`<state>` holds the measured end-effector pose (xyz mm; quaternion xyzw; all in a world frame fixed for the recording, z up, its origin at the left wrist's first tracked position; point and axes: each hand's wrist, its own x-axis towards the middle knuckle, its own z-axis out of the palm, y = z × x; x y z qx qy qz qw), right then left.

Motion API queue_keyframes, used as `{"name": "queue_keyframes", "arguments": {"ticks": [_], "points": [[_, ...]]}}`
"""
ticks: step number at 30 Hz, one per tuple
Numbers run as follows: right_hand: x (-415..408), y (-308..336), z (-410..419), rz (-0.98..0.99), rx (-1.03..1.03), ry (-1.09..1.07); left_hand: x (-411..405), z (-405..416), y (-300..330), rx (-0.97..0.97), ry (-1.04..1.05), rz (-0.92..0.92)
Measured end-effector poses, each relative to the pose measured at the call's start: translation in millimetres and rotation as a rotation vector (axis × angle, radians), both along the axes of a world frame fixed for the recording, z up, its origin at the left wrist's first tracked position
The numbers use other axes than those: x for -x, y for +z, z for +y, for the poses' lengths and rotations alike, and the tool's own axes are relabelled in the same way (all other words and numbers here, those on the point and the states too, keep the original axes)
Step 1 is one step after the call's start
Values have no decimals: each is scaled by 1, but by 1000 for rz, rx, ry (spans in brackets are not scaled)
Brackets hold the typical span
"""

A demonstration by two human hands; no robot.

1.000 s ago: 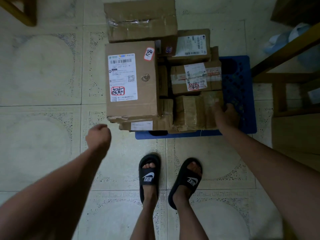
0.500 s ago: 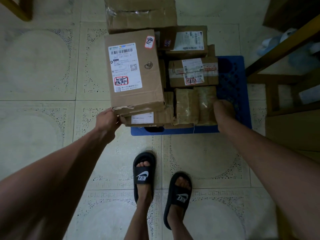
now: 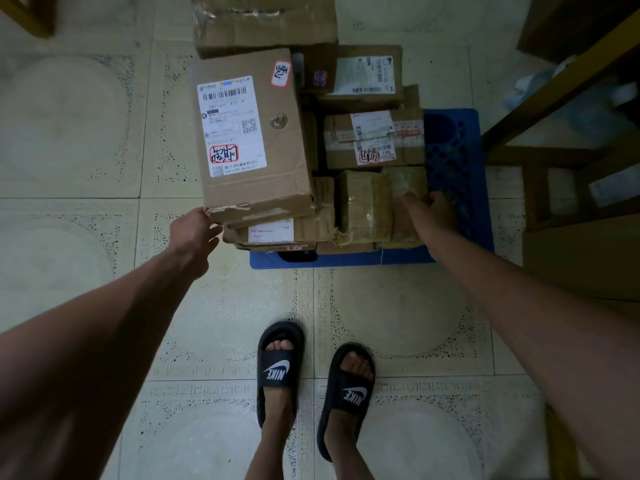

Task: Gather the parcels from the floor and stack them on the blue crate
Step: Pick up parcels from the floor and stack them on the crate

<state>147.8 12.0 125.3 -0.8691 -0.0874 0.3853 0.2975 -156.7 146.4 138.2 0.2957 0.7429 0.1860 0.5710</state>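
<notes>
Fingers (image 3: 211, 233) against tall parcel (image 3: 249, 140)

Pale patterned floor tiles (image 3: 86, 140) across frame. Black Nike slides (image 3: 280, 358) bottom centre, one on each foot. Wooden furniture frame (image 3: 554, 98) at right edge; wooden leg (image 3: 31, 12) upper left corner.

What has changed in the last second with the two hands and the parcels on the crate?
The left hand moved forward from a fist in the air to the near left corner of the big labelled box. The right hand stayed against the taped parcel. The feet stepped a little. The parcels remain stacked on the blue crate.
</notes>
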Motion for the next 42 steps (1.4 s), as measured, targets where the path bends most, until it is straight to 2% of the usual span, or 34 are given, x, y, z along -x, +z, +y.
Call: {"name": "queue_keyframes", "arguments": {"ticks": [6,19,27,34,39,42], "points": [[-1,1,2,-29,15,8,4,8,7,42,-42,-1],[6,-20,3,30,87,-107,2,-4,-7,181,-131,-239],[1,-26,-2,71,55,-117,5,0,-14,159,-165,-200],[-7,-27,-2,4,65,-72,23,5,-25,165,-121,-103],[2,-6,-7,-102,62,-60,28,8,0,105,-86,-45],[9,31,-9,-117,59,-44,31,13,36,28,-50,9]]}}
